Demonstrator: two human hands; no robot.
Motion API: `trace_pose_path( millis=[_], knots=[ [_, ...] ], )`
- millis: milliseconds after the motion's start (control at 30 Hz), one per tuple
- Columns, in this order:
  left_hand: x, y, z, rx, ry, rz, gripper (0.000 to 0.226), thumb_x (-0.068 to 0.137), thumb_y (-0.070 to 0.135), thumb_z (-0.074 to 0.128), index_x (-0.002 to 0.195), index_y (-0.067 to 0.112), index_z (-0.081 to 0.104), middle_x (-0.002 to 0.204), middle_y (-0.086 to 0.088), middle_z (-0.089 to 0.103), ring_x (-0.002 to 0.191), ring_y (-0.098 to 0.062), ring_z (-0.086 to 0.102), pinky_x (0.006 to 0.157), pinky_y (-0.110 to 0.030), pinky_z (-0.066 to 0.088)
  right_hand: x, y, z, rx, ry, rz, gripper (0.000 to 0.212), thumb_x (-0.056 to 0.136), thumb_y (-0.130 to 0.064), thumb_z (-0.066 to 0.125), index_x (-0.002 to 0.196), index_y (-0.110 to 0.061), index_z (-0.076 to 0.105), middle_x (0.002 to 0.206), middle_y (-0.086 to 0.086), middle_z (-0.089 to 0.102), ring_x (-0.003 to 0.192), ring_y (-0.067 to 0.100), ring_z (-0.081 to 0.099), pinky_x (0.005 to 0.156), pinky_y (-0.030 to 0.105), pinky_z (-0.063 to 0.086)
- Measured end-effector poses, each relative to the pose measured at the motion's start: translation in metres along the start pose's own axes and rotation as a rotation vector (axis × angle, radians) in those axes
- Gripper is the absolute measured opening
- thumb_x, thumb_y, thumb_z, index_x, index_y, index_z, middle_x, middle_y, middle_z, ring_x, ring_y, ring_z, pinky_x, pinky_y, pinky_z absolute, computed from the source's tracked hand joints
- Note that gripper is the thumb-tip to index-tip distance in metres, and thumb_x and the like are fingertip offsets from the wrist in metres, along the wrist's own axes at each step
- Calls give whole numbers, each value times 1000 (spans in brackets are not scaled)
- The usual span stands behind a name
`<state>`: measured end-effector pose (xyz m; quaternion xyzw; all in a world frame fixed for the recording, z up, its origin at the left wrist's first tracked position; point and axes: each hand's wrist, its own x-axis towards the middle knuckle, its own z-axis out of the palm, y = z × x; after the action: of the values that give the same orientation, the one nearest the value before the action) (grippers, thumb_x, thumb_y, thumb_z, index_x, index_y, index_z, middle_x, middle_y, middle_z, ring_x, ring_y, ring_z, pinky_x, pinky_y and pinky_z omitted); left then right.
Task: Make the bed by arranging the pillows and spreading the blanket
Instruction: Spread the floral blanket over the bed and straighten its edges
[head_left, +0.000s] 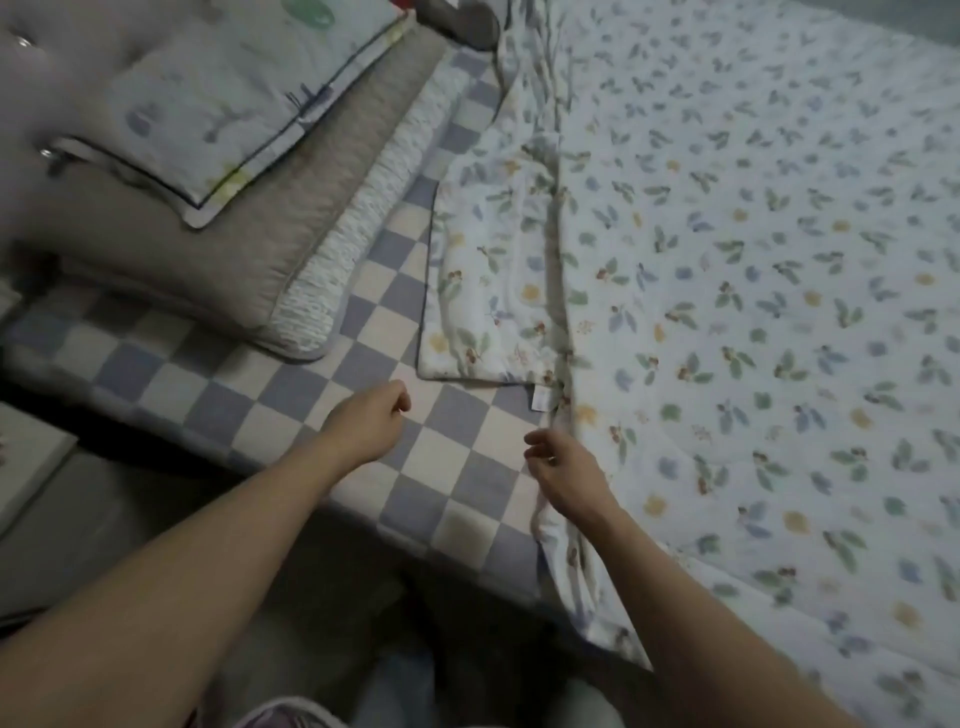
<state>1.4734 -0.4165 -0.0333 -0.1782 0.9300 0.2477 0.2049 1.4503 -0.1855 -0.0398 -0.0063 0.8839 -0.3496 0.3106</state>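
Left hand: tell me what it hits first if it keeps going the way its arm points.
The left hand points up and right over the checkered sheet. Going straight on, it would likely first meet the folded-back edge of the floral blanket. Its height above the sheet is unclear, so it might brush the sheet first.

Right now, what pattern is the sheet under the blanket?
Blue and cream checks on the sheet, head view.

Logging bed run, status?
Left hand curled, empty, over checkered sheet. Right hand at floral blanket edge, grip unclear. Corner folded back. Pillows stacked.
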Motion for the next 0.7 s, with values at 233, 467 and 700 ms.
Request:
trace_pose_path(
  millis=[233, 467, 700],
  knots=[
    [84, 3, 51, -64, -175, 22, 31, 92, 14, 40, 121, 15, 49, 121, -12, 58, 104, -31, 56, 85, -34, 45, 31, 27, 27, -14, 87, 198, 32, 91, -7, 48, 123, -9, 54, 123, 9, 60, 109, 22, 57, 84, 21, 37],
    [164, 47, 105, -1221, -124, -514, 40, 71, 8, 70, 107, 8, 52, 90, -9, 61, 76, -23, 59, 71, -33, 54, 68, 50, 45, -29, 89, 199, 34, 92, -8, 48, 125, -12, 54, 127, 4, 58, 111, 17, 55, 84, 15, 34],
    [203, 24, 9, -989, 890, -433, 46, 89, 5, 42, 133, -4, 34, 128, -17, 48, 112, -25, 52, 83, 5, 30, 78, 48, 50, -50, 181, 155, 37, 89, -4, 47, 124, -11, 55, 125, 6, 57, 115, 20, 53, 97, 26, 37]
  ],
)
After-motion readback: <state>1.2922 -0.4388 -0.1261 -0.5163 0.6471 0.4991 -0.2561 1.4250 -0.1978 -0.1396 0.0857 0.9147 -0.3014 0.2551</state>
